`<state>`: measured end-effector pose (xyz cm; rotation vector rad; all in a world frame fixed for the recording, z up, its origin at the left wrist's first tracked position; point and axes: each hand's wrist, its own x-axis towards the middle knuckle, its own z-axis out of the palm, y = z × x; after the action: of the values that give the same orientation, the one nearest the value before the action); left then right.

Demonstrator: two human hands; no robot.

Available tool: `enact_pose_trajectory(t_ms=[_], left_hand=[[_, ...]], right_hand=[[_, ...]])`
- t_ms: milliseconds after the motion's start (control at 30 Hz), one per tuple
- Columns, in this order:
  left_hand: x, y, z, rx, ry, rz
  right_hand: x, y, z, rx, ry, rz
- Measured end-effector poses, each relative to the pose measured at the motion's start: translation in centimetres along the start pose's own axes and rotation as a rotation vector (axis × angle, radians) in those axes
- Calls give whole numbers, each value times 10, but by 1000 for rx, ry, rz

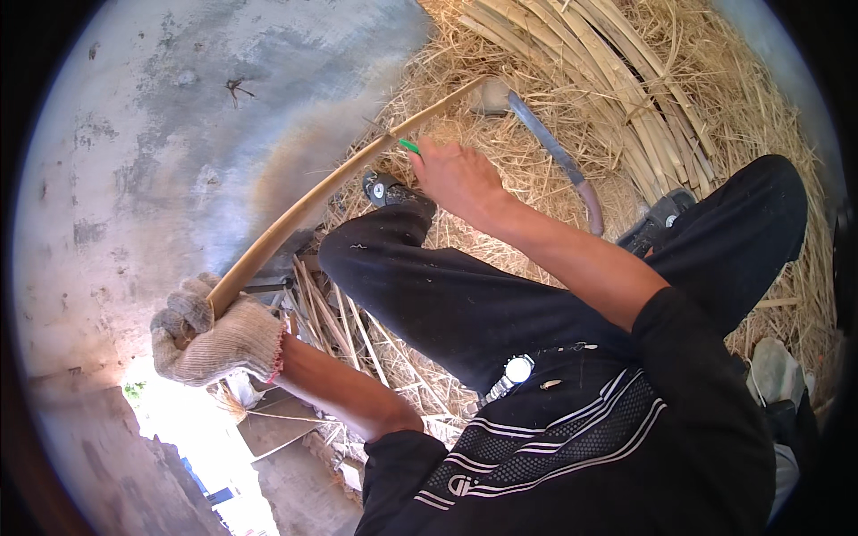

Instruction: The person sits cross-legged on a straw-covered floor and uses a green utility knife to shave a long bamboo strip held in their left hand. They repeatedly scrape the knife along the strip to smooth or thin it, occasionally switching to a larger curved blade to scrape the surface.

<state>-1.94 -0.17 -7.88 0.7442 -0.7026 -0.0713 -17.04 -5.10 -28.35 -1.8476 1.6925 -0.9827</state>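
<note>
My left hand [210, 332], in a grey knit work glove, is closed round the near end of a long split bamboo strip [304, 204]. The strip slants up and away to the right, its far end by a small block [492, 96] on the straw. Near its far part, my bare right hand [458, 179] is closed on a small green tool [408, 146]. The green part sticks out from my fingers toward the strip. A thin dark line shows by the strip there, too small to make out. Beside the block lies a long curved knife [547, 138] with a brown handle.
Bundled bamboo strips [617, 71] lie at the far right on loose straw [483, 147]. A stained pale wall [179, 152] rises on the left. Cut strips [331, 313] lie between my left forearm and knee. A shiny wristwatch [517, 371] rests at my waist. My legs are bent outward.
</note>
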Motion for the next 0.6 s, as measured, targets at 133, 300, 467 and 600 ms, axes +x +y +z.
enact_pose_trajectory(t_ms=[133, 300, 467, 600], left_hand=[[9, 0, -15, 38, -67, -2], [0, -1, 6, -6, 2, -30], [12, -3, -14, 20, -71, -2], [10, -2, -8, 14, -22, 34]], right_hand=[[-15, -40, -12, -64, -110, -184], [18, 43, 28, -207, -42, -61], [11, -1, -10, -173, -202, -112], [-4, -26, -12, -1, -294, -219]])
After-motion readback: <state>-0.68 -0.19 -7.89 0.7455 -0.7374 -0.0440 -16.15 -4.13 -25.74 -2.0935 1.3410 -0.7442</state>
